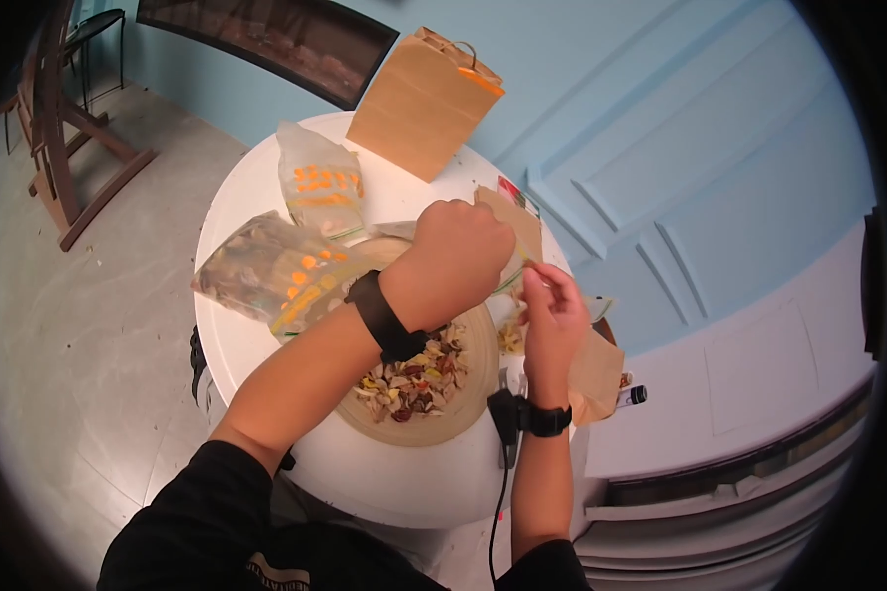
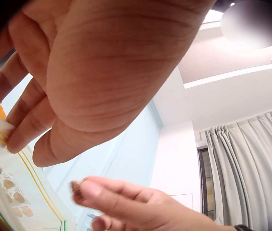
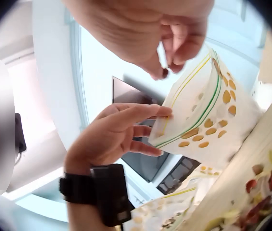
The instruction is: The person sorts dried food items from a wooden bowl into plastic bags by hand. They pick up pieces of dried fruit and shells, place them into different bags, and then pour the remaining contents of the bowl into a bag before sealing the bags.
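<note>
Left hand (image 3: 107, 137) is pinching the zip bag (image 3: 215, 118) above the worktop (image 1: 251, 185), probably for holding its mouth apart; right hand (image 3: 155, 29) is pinching a brown piece (image 3: 165, 73) near the mouth.

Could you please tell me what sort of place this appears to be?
Probably a furnished indoor room, perhaps a studio or lounge, though its exact use is unclear: a pale blue panelled wall, a long pleated grey fabric curtain and a round white table suggest it.
</note>
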Demonstrator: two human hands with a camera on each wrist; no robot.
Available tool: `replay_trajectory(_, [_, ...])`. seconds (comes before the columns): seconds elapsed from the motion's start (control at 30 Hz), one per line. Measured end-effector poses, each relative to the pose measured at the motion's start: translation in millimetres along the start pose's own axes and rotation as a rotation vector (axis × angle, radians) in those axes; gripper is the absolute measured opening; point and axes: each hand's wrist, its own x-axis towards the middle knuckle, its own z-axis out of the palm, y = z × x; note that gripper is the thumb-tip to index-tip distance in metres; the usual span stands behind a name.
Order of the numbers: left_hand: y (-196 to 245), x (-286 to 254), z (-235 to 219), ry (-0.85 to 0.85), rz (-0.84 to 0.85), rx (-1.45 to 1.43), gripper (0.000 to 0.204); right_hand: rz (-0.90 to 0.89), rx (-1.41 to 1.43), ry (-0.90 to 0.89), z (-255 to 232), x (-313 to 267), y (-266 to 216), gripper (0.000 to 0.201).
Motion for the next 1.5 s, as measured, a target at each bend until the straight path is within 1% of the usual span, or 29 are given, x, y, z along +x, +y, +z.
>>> replay_trajectory(0.03, [-0.2, -0.7, 0.1, 0.006, 0.006, -0.007, 0.009, 0.071, -0.172, -0.084, -4.4, 5.1, 6.1, 0.02])
replay_trajectory(0.13, [-1.5, -1.7, -2.0, 0.022, 0.026, -0.022, 0.008, -0.354, -0.37, 0.023, -1.4, -7.5, 19.5, 0.02])
replay_trajectory(0.23, [-2.8, -1.0, -3.1, 0.012, 0.014, -0.017, 0.008, -0.154, -0.442, -0.347, -12.4, -45.4, 6.1, 0.021])
replay_trajectory(0.3, [-2.7, 0.3, -3.5, 0.0, 0.004, -0.008, 0.008, 0.017, -0.53, -0.82, -20.3, -62.4, 0.7, 0.026])
replay_trajectory(0.4, [-0.8, 1.1, -3.5, -0.021, -0.008, 0.002, 0.008, -0.007, -0.671, -1.008, -21.9, -79.4, 3.3, 0.029])
replay_trajectory(0.43, [-0.4, 1.3, -3.1, -0.028, -0.01, 0.0, 0.008, -0.054, -0.723, -0.996, -22.4, -82.8, 7.0, 0.031])
replay_trajectory(0.53, [1.6, 1.3, -4.3, -0.049, -0.014, -0.002, 0.008, -0.089, -0.722, -0.942, -26.2, -85.4, 21.9, 0.031])
replay_trajectory(0.63, [1.0, 0.9, -4.2, -0.041, -0.017, -0.007, 0.008, -0.047, -0.646, -0.899, -27.6, -83.2, 23.9, 0.031])
replay_trajectory(0.73, [0.6, 1.2, -3.4, -0.036, -0.016, 0.002, 0.008, -0.049, -0.657, -0.869, -25.3, -84.9, 16.0, 0.029])
replay_trajectory(0.83, [1.2, 1.4, -3.5, -0.048, -0.014, -0.004, 0.008, -0.057, -0.713, -0.873, -26.9, -86.6, 22.6, 0.028])
replay_trajectory(0.93, [0.8, 1.4, -3.2, -0.057, -0.017, -0.004, 0.008, -0.083, -0.66, -0.849, -28.3, -85.8, 25.9, 0.025])
replay_trajectory(0.97, [0.9, 1.5, -2.9, -0.059, -0.017, -0.003, 0.009, -0.037, -0.619, -0.82, -28.7, -85.2, 24.5, 0.024])
replay_trajectory(1.07, [0.7, 0.9, -2.6, -0.033, -0.015, -0.011, 0.009, 0.075, -0.496, -0.717, -30.2, -80.2, 17.2, 0.022])
replay_trajectory(1.13, [0.8, 0.9, -4.0, -0.051, -0.024, -0.014, 0.009, 0.116, -0.413, -0.631, -32.4, -72.5, 12.4, 0.024])
replay_trajectory(1.17, [0.7, 1.2, -4.8, -0.058, -0.028, -0.015, 0.01, 0.17, -0.34, -0.578, -33.4, -69.1, 10.0, 0.024])
replay_trajectory(1.27, [1.0, 0.9, -6.6, -0.046, -0.028, -0.017, 0.01, 0.09, -0.149, -0.306, -29.0, -57.6, 4.2, 0.023])
replay_trajectory(1.3, [0.7, 0.5, -6.5, -0.036, -0.018, -0.015, 0.009, 0.095, -0.149, -0.245, -30.3, -50.3, 1.5, 0.024])
replay_trajectory(1.4, [-0.3, -0.8, -4.7, -0.02, 0.004, -0.013, 0.008, -0.039, -0.102, -0.07, -21.0, -21.3, 5.0, 0.027])
replay_trajectory(1.5, [0.2, -1.9, -3.5, -0.002, 0.021, -0.025, 0.006, -0.061, -0.258, -0.03, -9.8, -6.9, 1.9, 0.024])
